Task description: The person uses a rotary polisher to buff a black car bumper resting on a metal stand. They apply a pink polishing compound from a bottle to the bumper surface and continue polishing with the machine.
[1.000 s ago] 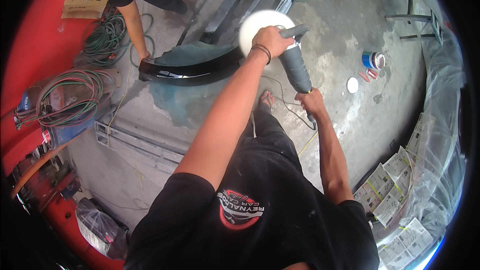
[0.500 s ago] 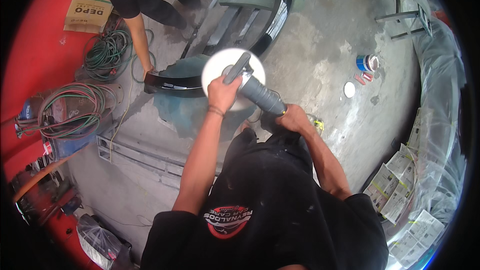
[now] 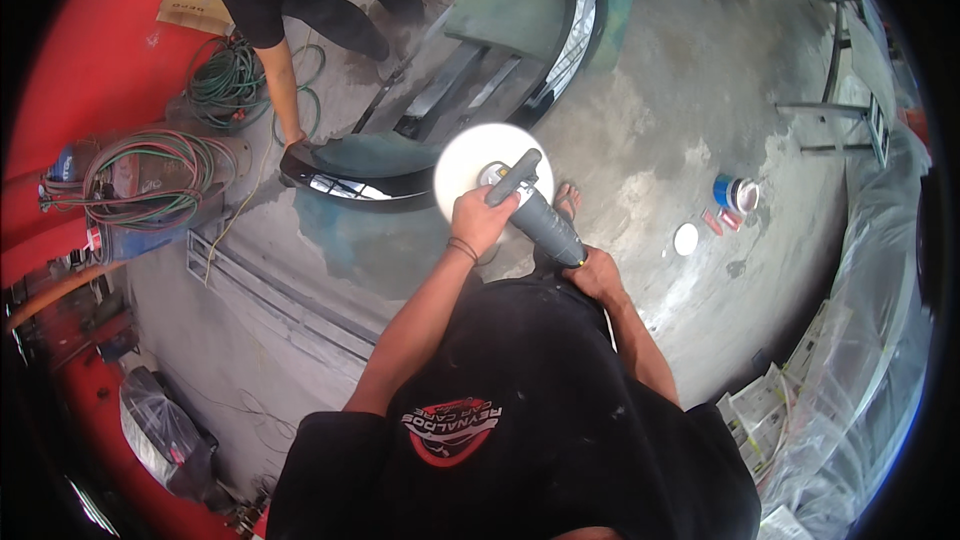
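Both my hands hold a grey power polisher [image 3: 548, 225] with a round white pad [image 3: 462, 162]. My left hand [image 3: 482, 217] is wrapped around the black front handle beside the pad. The rear end of the body sits in my right hand [image 3: 600, 275], close to my waist. Beyond the pad curves a long glossy black panel [image 3: 352, 188], like a car bumper. The pad overlaps its near edge in view; whether they touch I cannot tell. A co-worker's hand [image 3: 294, 138] is at the panel's left end.
Metal rails [image 3: 435, 95] lie under the panel. Coiled hoses [image 3: 150, 180] are on the left, along with a yellow cord [image 3: 235, 230]. To the right stand a blue can [image 3: 735, 194] and a white lid [image 3: 685, 239]. Clear plastic sheeting [image 3: 880, 290] hangs at the far right.
The view has shifted. The polisher now sits farther right and slightly lower in the picture, with both hands still on it. More bright reflection shows at the panel's left end.
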Demonstrator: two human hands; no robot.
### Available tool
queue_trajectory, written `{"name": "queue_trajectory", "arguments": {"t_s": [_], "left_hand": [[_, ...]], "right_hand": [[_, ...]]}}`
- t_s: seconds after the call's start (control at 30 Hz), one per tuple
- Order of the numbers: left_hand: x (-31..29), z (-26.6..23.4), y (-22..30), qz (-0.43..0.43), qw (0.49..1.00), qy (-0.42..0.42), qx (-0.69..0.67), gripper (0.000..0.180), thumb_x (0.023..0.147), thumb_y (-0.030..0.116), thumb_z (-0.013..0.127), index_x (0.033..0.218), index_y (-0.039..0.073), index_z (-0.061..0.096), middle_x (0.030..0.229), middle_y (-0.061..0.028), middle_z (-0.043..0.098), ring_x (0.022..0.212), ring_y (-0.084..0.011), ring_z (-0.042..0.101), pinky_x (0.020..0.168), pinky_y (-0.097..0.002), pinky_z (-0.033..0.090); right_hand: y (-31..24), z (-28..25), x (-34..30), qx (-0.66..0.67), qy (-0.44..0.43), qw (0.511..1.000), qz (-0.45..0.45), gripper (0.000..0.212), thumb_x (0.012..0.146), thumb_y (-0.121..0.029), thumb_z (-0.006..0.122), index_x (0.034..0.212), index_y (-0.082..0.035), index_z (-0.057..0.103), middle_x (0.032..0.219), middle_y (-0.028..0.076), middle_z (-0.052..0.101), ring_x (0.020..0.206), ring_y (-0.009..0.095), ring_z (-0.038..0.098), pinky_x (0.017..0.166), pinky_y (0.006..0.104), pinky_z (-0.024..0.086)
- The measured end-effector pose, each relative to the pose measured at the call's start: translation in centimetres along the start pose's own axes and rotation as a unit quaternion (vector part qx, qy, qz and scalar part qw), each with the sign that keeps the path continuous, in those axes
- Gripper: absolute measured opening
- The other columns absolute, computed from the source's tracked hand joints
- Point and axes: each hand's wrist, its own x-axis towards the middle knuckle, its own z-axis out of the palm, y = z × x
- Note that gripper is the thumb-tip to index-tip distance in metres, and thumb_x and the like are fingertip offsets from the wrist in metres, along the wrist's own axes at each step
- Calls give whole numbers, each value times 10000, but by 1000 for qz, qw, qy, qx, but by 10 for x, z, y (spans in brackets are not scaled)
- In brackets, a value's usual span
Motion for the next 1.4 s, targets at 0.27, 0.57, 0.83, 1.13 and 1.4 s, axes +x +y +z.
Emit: {"name": "queue_trajectory", "arguments": {"t_s": [0.27, 0.57, 0.83, 1.13, 1.4], "left_hand": [[75, 103, 77, 70, 997, -19, 39, 459, 834, 465, 773, 914, 13, 802, 857, -249, 752, 836, -407, 759, 794, -467, 602], [165, 162, 149, 82, 995, -16, 48, 522, 780, 522, 783, 940, 26, 818, 923, -230, 781, 893, -397, 769, 877, -444, 606], [114, 136, 123, 36, 997, -74, -6, 418, 781, 465, 798, 968, 93, 837, 948, -203, 788, 928, -376, 765, 890, -457, 596], [-5, 58, 5, 28, 999, 2, -43, 406, 862, 399, 774, 1002, 18, 796, 891, -220, 767, 834, -367, 761, 815, -443, 599], [-81, -51, -87, -86, 985, 93, -116, 325, 920, 290, 813, 1074, 4, 799, 841, -90, 776, 765, -151, 713, 747, -346, 571]], "right_hand": [[63, -100, 52, 38, 39, 999, 0, 423, 735, -234, 828, 1092, -16, 766, 1010, 239, 785, 978, 405, 767, 875, 456, 587], [97, -184, 135, 33, 80, 996, 13, 367, 726, -206, 828, 990, 38, 754, 881, 224, 771, 806, 328, 743, 780, 442, 551], [111, -135, 109, 67, 71, 995, -14, 220, 752, -183, 811, 810, -3, 698, 631, 55, 636, 556, 165, 590, 564, 370, 458], [66, -33, 33, -12, 1, 999, -53, 459, 753, -225, 828, 1141, 6, 744, 1018, 248, 782, 976, 419, 768, 878, 465, 581], [-39, 55, 10, -98, -93, 985, -108, 589, 771, -357, 799, 1279, -67, 723, 1170, 259, 764, 1141, 432, 721, 1012, 507, 557]]}}
